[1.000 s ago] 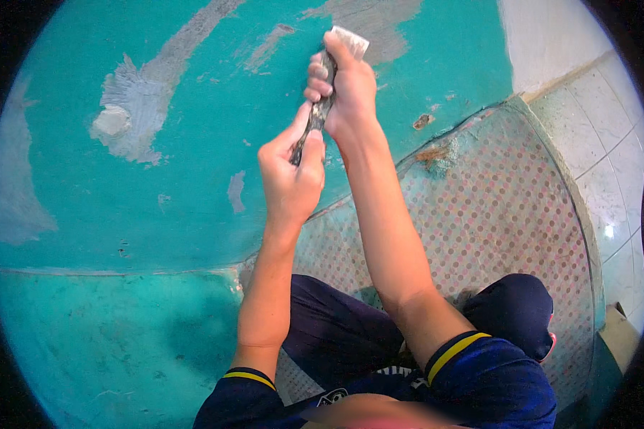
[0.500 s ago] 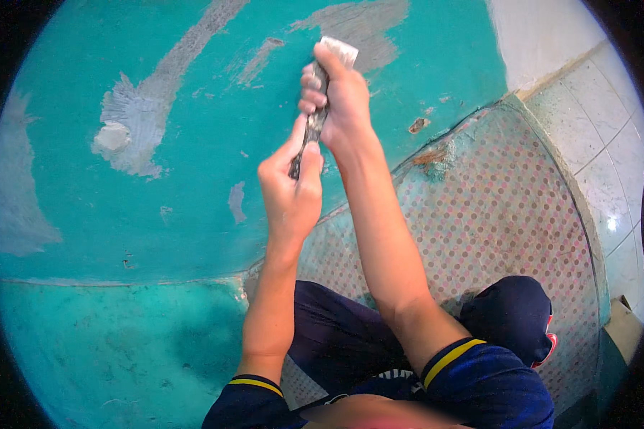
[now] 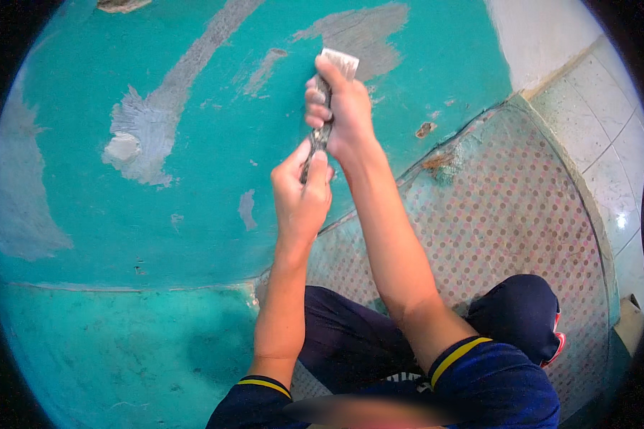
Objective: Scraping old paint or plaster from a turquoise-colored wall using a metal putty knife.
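Both my hands grip one long, narrow scraper (image 3: 345, 63) with a flat, pale blade and a dark, blotched handle. High on the handle, close to the blade, my right hand (image 3: 350, 111) is closed with its thumb stretched toward the blade. My left hand (image 3: 300, 193) is closed lower down, pinching the handle's near end. The blade lies over the teal painted wall (image 3: 215, 150), beside a bare grey patch (image 3: 376, 39). Whether its edge touches the surface I cannot tell.
Left are a long grey scraped strip (image 3: 193, 64) and a whitish lump (image 3: 124, 148). A small chipped hole (image 3: 425, 129) is right of my hands. Dotted floor covering (image 3: 494, 207) lies under my legs, bordered by pale tiles (image 3: 601, 143). Another teal surface (image 3: 122, 343) is at lower left.
The whole view has shifted slightly, so the wall marks and my hands sit a little lower and further right. Both hands keep their hold on the scraper.
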`<control>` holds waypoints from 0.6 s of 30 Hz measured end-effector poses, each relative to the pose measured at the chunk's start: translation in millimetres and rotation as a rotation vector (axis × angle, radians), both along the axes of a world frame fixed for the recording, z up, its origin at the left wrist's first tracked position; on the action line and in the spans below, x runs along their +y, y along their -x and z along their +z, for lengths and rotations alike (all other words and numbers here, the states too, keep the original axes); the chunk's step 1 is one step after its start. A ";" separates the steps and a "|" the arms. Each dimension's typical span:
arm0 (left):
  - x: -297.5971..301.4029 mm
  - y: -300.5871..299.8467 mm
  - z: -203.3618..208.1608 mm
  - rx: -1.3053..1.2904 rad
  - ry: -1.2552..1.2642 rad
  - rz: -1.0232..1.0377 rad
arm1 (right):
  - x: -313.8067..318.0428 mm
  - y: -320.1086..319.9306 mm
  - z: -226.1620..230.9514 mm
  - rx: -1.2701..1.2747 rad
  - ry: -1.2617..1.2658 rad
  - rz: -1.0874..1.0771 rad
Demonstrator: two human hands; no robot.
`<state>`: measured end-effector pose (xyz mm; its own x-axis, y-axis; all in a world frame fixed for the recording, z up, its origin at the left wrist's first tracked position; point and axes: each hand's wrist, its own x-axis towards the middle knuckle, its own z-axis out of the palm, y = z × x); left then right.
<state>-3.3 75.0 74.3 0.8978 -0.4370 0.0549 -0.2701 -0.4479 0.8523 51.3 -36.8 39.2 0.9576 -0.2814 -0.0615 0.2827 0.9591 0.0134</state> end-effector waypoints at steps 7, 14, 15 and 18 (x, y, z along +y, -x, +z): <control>6.2 2.5 -11.9 -0.078 -0.035 -0.018 | 2.7 2.1 -7.3 0.016 -0.024 0.004; -8.8 -1.7 -3.2 -0.082 -0.051 -0.063 | -12.2 -1.9 -3.0 -0.031 -0.007 -0.078; -7.7 -0.5 -5.5 -0.091 -0.053 -0.054 | -11.7 -0.8 -4.9 -0.037 -0.014 -0.052; 3.8 2.6 -9.6 -0.101 -0.046 -0.025 | 1.2 4.0 -3.6 -0.004 -0.011 -0.022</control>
